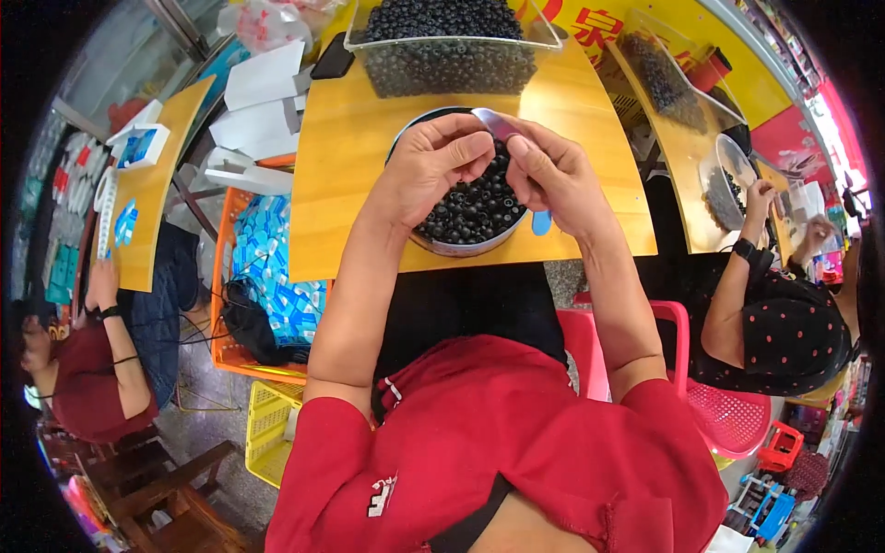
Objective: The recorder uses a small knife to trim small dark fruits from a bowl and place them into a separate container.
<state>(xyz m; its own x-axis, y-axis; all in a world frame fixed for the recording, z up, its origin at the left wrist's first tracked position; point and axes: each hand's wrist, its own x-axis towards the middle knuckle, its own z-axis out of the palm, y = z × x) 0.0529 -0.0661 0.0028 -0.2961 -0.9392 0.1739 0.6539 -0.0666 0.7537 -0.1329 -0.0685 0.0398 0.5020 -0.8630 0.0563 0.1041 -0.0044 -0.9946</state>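
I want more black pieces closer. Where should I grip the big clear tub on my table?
I'd grip the clear tub by its rim's near corners, one left, one right, from your side: the lip juts beyond the tapering walls, and the black pieces inside probably make it heavy.

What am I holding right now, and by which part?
Your right hand grips a blue-handled tool, apparently by its handle; whether your left hand holds anything cannot be told.

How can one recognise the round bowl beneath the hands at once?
Find the central yellow wooden table. At its edge nearest the person, below the left hand and right hand, sits a bowl of bead-like black pieces; its round rim distinguishes it from the clear rectangular tub behind.
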